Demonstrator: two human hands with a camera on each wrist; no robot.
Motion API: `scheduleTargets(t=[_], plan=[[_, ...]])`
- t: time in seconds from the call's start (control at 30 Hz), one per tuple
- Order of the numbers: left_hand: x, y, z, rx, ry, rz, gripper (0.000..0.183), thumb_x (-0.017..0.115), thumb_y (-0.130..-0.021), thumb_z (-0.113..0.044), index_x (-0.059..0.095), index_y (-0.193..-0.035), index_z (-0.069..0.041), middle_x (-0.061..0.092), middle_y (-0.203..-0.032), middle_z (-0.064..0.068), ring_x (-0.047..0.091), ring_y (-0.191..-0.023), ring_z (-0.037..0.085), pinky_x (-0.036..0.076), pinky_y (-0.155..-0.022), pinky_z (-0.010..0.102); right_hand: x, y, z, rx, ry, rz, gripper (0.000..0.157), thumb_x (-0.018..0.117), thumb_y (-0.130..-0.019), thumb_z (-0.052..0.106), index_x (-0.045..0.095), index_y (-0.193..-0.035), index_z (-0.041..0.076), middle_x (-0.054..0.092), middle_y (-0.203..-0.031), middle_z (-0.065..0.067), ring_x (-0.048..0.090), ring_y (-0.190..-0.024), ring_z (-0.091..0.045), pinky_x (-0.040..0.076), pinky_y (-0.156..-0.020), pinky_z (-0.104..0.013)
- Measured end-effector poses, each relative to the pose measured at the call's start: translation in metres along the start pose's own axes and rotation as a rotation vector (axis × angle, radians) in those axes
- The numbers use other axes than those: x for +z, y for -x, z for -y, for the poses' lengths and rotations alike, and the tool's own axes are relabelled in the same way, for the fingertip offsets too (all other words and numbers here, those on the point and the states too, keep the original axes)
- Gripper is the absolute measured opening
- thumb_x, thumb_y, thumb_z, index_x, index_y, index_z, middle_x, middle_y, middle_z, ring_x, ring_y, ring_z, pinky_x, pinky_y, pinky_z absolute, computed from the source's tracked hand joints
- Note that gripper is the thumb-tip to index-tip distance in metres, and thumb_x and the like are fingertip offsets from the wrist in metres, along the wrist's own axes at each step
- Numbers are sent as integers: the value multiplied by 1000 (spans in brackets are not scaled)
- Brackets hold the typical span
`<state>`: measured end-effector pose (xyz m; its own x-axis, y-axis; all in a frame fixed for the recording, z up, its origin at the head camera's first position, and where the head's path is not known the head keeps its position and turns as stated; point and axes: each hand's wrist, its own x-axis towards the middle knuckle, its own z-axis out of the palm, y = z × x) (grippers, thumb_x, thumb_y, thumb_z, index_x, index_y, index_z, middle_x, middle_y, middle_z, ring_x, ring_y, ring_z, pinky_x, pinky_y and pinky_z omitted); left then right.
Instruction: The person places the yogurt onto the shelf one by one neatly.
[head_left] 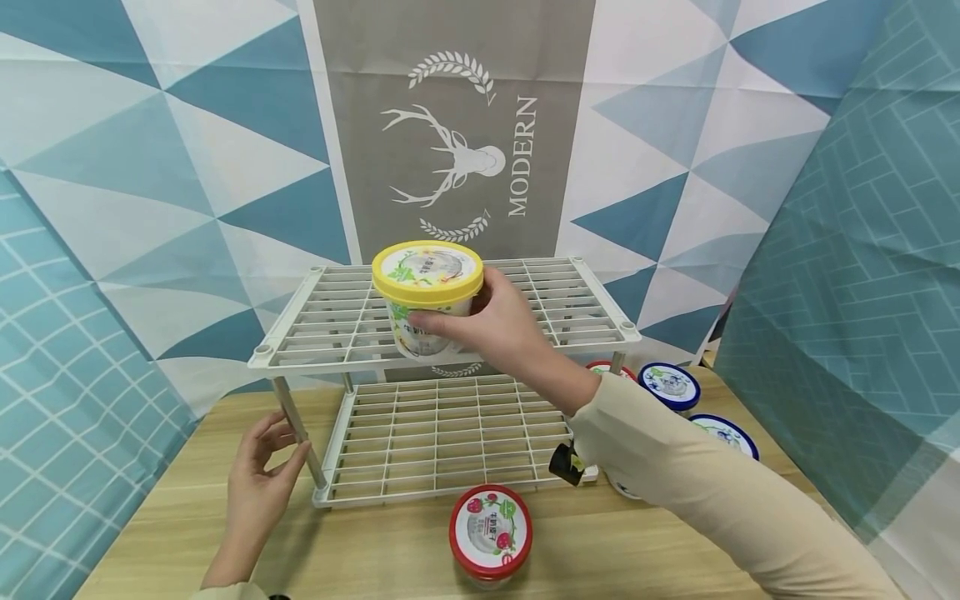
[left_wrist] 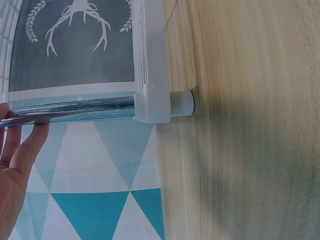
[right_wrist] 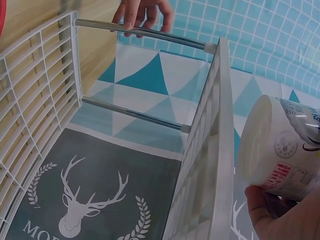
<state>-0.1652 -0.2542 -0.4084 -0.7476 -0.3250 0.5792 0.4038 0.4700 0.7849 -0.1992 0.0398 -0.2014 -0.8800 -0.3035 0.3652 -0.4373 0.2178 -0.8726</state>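
My right hand (head_left: 510, 325) grips a round paper tub with a yellow lid (head_left: 427, 275), thumb on its near side. The tub is held upright at the front of the upper shelf (head_left: 330, 364) of a white wire rack. In the right wrist view the tub's pale base (right_wrist: 255, 142) shows beside the shelf edge, apart from it. My left hand (head_left: 258, 475) pinches the rack's front left metal post (head_left: 291, 410) between thumb and fingers. The left wrist view shows those fingers (left_wrist: 30, 147) against the shiny post, above the rack's foot (left_wrist: 181, 103).
A red-lidded tub (head_left: 491, 533) stands on the wooden table before the lower shelf (head_left: 390, 497). To the rack's right are blue-lidded tubs (head_left: 670, 385) and another red lid (head_left: 611, 368), partly behind my right arm. A small black object (head_left: 566, 464) shows by my sleeve.
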Motion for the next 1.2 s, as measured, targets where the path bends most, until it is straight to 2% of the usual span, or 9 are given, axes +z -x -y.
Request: scheduleTargets(t=[0.27,0.7,1.2], plan=[[0,1,2,2,4,-1,58,65,-74,21,47,-126,3,55,-99,-24,58,-84,-9,51,-64,4,6,-5,2,38,18,-17,64,81,-71,34,47,-124,20,58,-113,5,61,-102,-12,56,-84,-29],[0,1,3,1,12,-5,59,64,-73,21,47,-127,2,55,-99,-24,58,-84,-9,51,-64,4,14,-12,-2,55,37,-7,65,81,-72,36,46,-124,20,58,-114,4,60,-103,-12,56,-85,-30],[0,1,2,2,29,5,58,63,-75,21,47,-127,3,55,-100,-23,58,-85,-9,52,-65,4,25,-18,-3,65,46,-18,71,81,-70,41,45,-127,20,56,-116,4,58,-103,-12,55,-81,-28]])
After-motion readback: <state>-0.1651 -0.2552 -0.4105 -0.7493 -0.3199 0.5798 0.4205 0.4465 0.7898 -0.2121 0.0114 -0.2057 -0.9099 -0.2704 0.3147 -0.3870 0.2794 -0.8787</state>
